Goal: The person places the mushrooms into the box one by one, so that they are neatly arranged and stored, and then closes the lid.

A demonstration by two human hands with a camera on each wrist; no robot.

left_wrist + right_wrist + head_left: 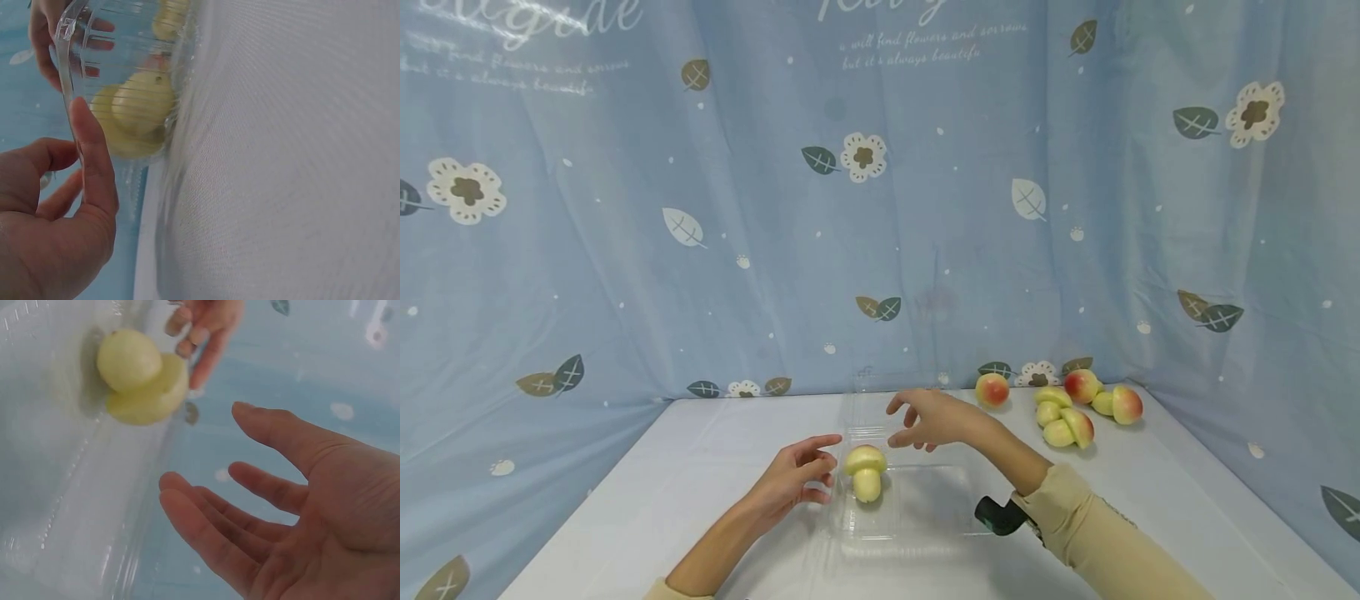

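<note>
Two pale yellow-green fruits (866,472) sit stacked together in the left rear part of a clear plastic box (925,517) lying open on the white table (647,500); one fruit rests on top of the other. The box's see-through lid (880,408) stands up behind them, hard to make out. In the left wrist view the same fruits (139,109) show through the box wall (75,50).

Left hand (793,479) hangs just left of the fruits, beside the box edge, fingers loosely spread and slightly bent, gripping nothing. Left wrist view shows the thumb (94,159) up close against the clear wall; touching or not, cannot tell.

Right hand (928,421) hovers just behind and right of the fruits, over the box's back area, palm open, fingers relaxed and apart, holding nothing. Right wrist view confirms: open palm (294,512), fruits (140,375) apart from the fingertips.

A black wrist strap (997,515) sits on the right beige sleeve (1097,533), over the box's right edge.

Further right of the box, near the table's back edge, a loose group of red-and-yellow fruits (1075,408), well apart from both hands. Blue flower-print curtain (880,208) behind everything.
</note>
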